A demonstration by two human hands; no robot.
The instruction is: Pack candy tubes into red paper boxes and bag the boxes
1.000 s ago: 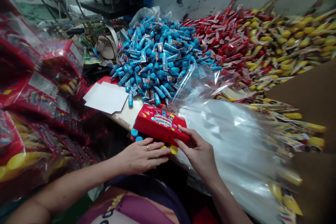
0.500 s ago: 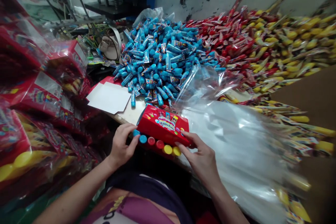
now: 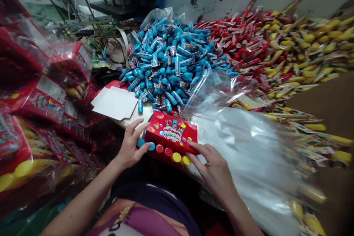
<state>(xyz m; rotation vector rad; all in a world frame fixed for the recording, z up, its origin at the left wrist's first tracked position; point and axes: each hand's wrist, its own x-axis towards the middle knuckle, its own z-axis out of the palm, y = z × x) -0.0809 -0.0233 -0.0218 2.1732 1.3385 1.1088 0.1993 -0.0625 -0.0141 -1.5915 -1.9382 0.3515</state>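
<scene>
A red "Bubble Gum" display box [image 3: 171, 132] lies in front of me, with a row of blue, red and yellow tube caps [image 3: 167, 153] along its near edge. My left hand [image 3: 129, 143] holds the box's left end, fingers spread over the corner and beside the blue caps. My right hand [image 3: 210, 166] presses its fingertips on the box's near right edge, close to the yellow caps. The box's underside is hidden.
Heaps of blue tubes [image 3: 166, 62], red packets [image 3: 238, 40] and yellow packets [image 3: 309, 44] rise beyond the box. Clear plastic bags [image 3: 238, 143] lie to the right. Shrink-wrapped red boxes [image 3: 41, 96] are stacked on the left. A white card [image 3: 114, 103] lies by the blue heap.
My left hand has moved from below the box up to its left end. The box has tipped, showing its printed face and the full row of caps.
</scene>
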